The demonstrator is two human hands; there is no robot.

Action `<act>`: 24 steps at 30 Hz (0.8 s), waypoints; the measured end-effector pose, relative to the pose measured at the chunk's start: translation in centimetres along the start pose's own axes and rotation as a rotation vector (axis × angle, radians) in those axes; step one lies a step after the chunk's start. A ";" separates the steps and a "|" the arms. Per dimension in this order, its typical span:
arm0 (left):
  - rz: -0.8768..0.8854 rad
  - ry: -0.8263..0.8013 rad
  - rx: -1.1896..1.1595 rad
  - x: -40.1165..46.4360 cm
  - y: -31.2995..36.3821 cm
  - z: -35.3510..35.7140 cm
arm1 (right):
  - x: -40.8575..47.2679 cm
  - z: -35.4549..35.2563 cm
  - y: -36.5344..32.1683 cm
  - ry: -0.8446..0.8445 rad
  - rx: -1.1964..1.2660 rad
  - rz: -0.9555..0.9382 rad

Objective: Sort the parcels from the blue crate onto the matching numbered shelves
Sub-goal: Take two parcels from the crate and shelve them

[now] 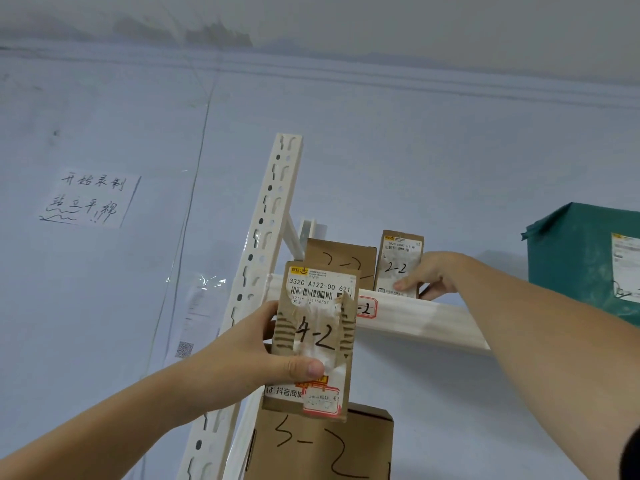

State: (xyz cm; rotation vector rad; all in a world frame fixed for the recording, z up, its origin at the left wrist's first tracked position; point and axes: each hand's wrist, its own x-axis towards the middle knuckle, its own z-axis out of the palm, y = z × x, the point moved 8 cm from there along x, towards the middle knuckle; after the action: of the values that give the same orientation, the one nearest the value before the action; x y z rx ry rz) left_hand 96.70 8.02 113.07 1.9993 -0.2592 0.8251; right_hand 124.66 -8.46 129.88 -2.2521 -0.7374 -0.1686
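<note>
Placement goes best if the right hand (424,277), fingers pinching the 2-2 parcel (398,265), stands it upright on the 2-2 shelf (415,315) while the left hand (266,351) grips the 4-2 parcel (311,341) below.

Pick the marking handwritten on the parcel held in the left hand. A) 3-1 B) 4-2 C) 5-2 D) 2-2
B: the left hand grips a brown parcel with "4-2" written on its front, while the right hand holds the "2-2" parcel on the shelf, and the "5-2" box sits below.
</note>
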 end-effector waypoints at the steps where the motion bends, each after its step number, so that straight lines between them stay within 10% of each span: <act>1: -0.006 0.001 -0.002 -0.2 -0.1 0.0 | -0.1 0.1 0.1 -0.002 0.009 0.000; 12: -0.068 -0.071 0.004 -2.1 -1.7 4.9 | -8.3 -4.3 0.9 0.191 -0.372 -0.069; 24: -0.117 -0.171 -0.214 -4.0 2.2 21.8 | -29.2 -3.9 9.1 0.193 -0.224 -0.436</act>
State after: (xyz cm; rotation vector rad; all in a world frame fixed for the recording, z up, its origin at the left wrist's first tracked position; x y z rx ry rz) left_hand 102.39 -11.66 104.47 1.8650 -0.3117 0.5296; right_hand 105.97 -29.57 117.35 -2.2074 -1.1407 -0.6973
